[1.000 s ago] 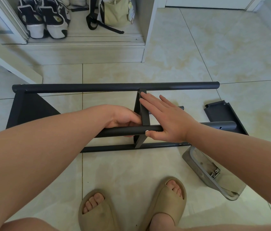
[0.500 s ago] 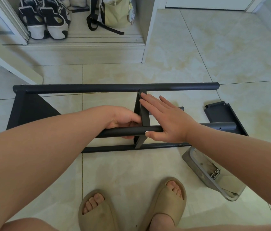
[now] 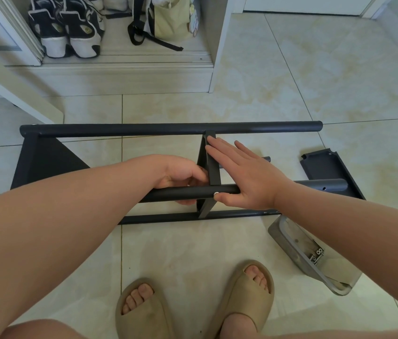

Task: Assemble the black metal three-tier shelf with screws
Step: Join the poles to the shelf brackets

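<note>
Down on the tiled floor (image 3: pixel 339 77), lying on its side: the black shelf frame (image 3: pixel 168 128), long tubes running left to right. Left hand (image 3: pixel 180 176) curled round the near upper tube (image 3: pixel 168 195), just left of the upright middle panel (image 3: pixel 213 167). Right hand (image 3: pixel 244 174) flat, fingers straight and together, pressed against the right face of that panel, thumb tip at the tube just beside a small silver screw head (image 3: pixel 216 193). Further right, by the tube's end, a loose black panel (image 3: pixel 325 167) on the floor. Near right, a grey tray (image 3: pixel 290 245) with small metal hardware, partly hidden behind the forearm. Nearest, two tan sandals (image 3: pixel 246 297).
</note>
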`<control>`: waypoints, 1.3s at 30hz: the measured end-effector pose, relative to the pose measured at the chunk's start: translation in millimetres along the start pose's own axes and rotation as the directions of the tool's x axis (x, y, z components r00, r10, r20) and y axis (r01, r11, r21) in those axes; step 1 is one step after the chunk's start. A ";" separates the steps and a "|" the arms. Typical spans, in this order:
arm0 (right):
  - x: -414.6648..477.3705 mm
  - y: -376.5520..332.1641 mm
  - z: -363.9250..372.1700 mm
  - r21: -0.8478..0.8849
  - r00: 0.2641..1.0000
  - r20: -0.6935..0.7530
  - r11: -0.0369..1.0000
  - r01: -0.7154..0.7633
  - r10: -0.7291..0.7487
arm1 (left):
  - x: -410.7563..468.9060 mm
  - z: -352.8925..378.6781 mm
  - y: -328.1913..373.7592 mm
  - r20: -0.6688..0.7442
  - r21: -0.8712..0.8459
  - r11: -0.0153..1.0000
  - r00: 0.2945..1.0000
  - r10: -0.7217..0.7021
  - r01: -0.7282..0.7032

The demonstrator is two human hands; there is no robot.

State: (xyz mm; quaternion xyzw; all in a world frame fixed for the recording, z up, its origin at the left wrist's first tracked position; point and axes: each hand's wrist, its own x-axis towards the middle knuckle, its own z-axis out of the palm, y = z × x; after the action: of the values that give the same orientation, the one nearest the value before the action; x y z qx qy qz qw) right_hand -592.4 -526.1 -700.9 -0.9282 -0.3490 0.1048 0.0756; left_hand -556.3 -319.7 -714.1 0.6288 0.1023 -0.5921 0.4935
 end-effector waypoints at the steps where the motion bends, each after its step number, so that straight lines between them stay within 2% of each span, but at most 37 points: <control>1: 0.1 0.1 0.2 0.001 1.000 -0.003 1.000 0.000 0.000 | -0.5 0.8 0.3 -0.004 0.016 0.999 1.000 -0.029 0.029; 4: 0.2 0.2 0.8 0.008 1.000 -0.012 1.000 -0.001 0.001 | -0.9 2.0 1.8 -0.047 0.122 0.992 0.999 -0.016 0.022; 7: 0.2 0.2 0.9 -0.002 1.000 -0.005 1.000 0.000 0.000 | -2.8 3.1 2.7 -0.057 0.146 0.989 0.998 0.027 -0.018; 17: 0.4 -0.1 0.8 -0.001 1.000 -0.010 1.000 -0.002 0.002 | -4.5 1.6 1.0 0.003 0.065 0.993 0.995 0.099 -0.099; 23: 0.5 0.1 1.3 -0.007 1.000 -0.011 1.000 -0.004 0.004 | -2.4 3.3 0.9 -0.028 0.068 0.997 0.999 0.031 -0.029; 28: 0.1 0.1 1.4 -0.005 1.000 -0.017 1.000 -0.002 0.002 | -2.4 2.1 1.5 -0.022 0.124 0.990 0.998 0.063 -0.060; 35: 0.1 -0.1 0.8 -0.006 1.000 -0.008 1.000 -0.008 0.008 | -4.4 2.1 0.7 0.003 0.065 0.992 0.994 0.111 -0.111; 39: 0.5 -0.1 1.2 -0.007 1.000 -0.009 1.000 -0.005 0.005 | -2.8 1.9 0.1 -0.005 0.018 0.997 0.997 0.072 -0.072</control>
State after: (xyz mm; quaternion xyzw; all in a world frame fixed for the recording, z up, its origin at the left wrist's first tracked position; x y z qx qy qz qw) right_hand -592.4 -525.6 -702.1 -0.9298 -0.3467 0.0995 0.0739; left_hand -558.2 -319.9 -711.3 0.6382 0.0757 -0.5729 0.5086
